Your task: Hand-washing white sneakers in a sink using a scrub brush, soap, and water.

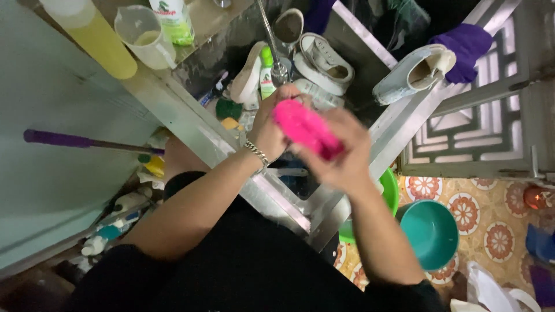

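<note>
Two hands: both meet over a steel sink (370,136), just above the centre of the head view.
Right hand (341,153): fingers curled around a bright pink object, gripping it from the 4 o'clock side; the forearm runs down toward 5 o'clock.
Left hand (272,124): closed against the 10 o'clock end of the same object, touching it; a metal chain bracelet (256,153) circles the wrist just at 7 o'clock of the hand.
Pink object (305,128): oblong, blurred, lying slantwise from 10 o'clock to 4 o'clock between the two hands; whether it is a brush or a sponge cannot be told.
Tap (272,40): a slim metal spout at 12 o'clock of the hands, its base just beyond the fingers.
White shoes: one pair (321,55) lies in the basin at 12 o'clock; a further shoe (413,72) rests on the sink rim at 2 o'clock, its opening upward.
Purple cloth (465,46): on the rim, touching that shoe on its 2 o'clock side.
Green bottle (266,75): small, lying beside the tap at 11 o'clock of the hands.
Measuring jug (144,37): translucent, on the ledge at 10 o'clock, near a yellow bottle (95,34).
Teal basin (430,231): on the patterned tile floor at 4 o'clock, just beside a green bowl (393,190).
Purple-handled tool (75,140): at 9 o'clock, well apart from the hands.
</note>
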